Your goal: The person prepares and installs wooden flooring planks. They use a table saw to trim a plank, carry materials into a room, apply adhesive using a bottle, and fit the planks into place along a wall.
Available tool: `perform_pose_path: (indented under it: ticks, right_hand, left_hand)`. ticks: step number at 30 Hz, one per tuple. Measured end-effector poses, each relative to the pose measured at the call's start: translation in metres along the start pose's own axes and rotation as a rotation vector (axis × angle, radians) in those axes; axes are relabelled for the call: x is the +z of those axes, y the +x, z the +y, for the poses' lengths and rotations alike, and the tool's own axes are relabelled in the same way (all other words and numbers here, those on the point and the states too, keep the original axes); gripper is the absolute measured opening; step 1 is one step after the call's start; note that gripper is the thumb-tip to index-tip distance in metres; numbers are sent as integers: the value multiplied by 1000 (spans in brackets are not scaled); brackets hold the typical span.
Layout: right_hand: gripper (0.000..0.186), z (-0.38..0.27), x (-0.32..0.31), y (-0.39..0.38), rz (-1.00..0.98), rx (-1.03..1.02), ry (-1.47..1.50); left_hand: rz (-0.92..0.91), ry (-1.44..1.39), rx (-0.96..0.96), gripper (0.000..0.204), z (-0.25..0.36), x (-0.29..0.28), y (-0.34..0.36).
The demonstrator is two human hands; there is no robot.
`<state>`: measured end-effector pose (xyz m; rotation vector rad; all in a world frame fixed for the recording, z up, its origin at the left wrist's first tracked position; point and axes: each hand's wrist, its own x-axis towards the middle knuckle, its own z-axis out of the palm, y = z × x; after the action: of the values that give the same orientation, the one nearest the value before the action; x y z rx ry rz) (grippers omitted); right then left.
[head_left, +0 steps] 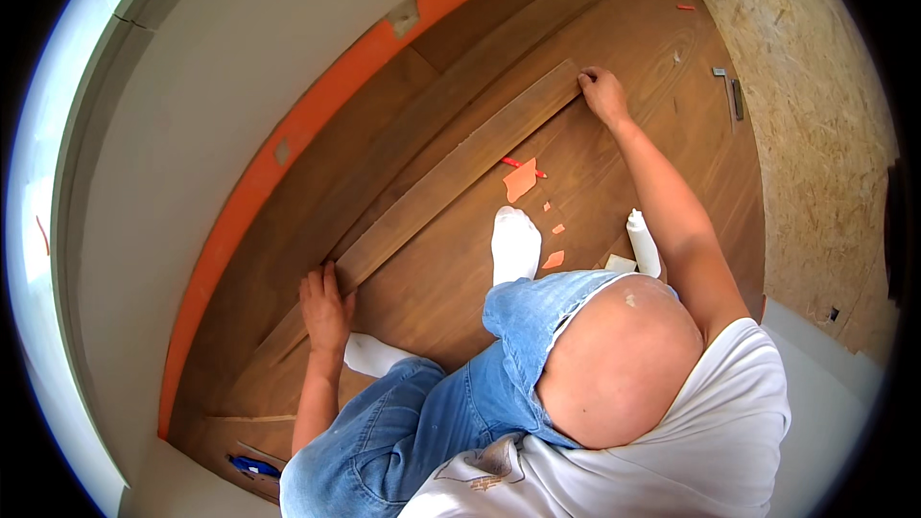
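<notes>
A long, narrow wooden plank [460, 168] lies diagonally across the brown wood floor in front of me, alongside the wall. My right hand [603, 96] pinches its far right end between thumb and fingers. At the near left end my left hand [327, 309] is closed over the plank, fingertips on its upper face and the thumb at its inner edge. The plank's underside is hidden. Beside its middle lie a red pencil [510, 162] and a torn orange scrap [521, 182], partly over the pencil.
An orange strip [317, 115] runs along the wall's foot. Smaller orange scraps [554, 259] and a white tube [643, 243] lie near my knee. Metal pieces [737, 99] rest by the chipboard [815, 134] at right. A blue-handled tool [254, 465] lies lower left.
</notes>
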<state>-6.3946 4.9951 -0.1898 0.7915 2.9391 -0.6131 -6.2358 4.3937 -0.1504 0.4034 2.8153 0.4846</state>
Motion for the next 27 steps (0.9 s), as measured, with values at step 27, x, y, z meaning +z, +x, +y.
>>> perform_pose_path:
  ticks: [27]
  right_hand:
    - [40,167,-60,-142,-167,-73,-308]
  left_hand:
    - [260,-130,-8,64,-3,21,-19]
